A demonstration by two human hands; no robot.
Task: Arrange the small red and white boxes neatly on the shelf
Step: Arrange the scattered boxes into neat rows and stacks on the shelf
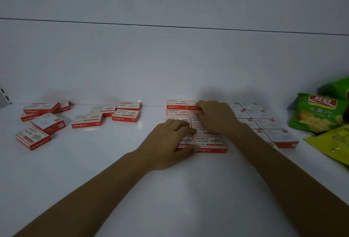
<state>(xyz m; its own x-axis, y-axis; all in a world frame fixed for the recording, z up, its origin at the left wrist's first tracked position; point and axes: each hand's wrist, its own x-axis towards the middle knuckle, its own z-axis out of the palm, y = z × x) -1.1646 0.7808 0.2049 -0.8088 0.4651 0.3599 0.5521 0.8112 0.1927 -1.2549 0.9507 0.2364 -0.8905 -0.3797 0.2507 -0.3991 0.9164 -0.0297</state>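
Note:
Small red and white boxes lie on a white shelf point(170, 189). A tidy block of them point(177, 104) sits in two columns at the centre. My left hand point(170, 142) rests flat on the front-left boxes of that block, thumb against the front edge. My right hand point(217, 117) lies over the right column, fingertips touching a box near the back. A front box point(209, 142) shows between the hands. More rows point(264, 123) stand to the right, face-down. Loose boxes lie at the middle left point(105, 115) and far left point(39, 123).
Green crisp bags point(319, 114) and a yellow-green packet point(332, 146) lie at the right end of the shelf. The white back wall point(170, 66) rises right behind the boxes. A slotted upright point(4, 95) shows at the far left edge.

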